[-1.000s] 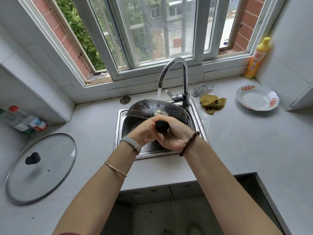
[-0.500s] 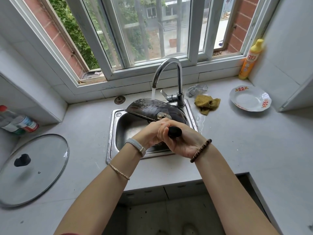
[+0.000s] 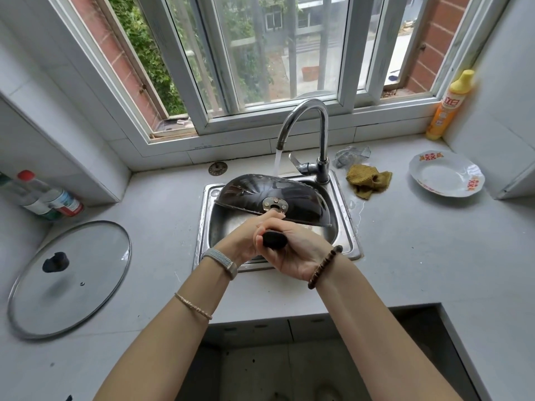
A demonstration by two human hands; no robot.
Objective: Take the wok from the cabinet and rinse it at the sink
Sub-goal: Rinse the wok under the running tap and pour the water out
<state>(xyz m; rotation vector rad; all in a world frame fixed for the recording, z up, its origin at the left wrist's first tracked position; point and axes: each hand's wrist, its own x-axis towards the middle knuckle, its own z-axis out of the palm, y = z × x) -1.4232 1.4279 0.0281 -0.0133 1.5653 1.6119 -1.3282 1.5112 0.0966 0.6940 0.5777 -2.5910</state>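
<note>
The wok (image 3: 278,195) is held tilted in the steel sink (image 3: 348,230) with its dark, wet surface toward the camera, and the water stream (image 3: 277,162) from the faucet (image 3: 317,120) is seen landing at its far edge. Its black handle (image 3: 274,239) is gripped by both hands: the left hand (image 3: 246,241) is curled round it nearer the bowl, and the right hand (image 3: 299,256) is wrapped round it at the butt end. A glass lid (image 3: 69,277) is noted lying flat on the counter well to the left, a yellow cloth (image 3: 367,180) just right of the faucet, and a white plate (image 3: 445,175) beyond the cloth.
</note>
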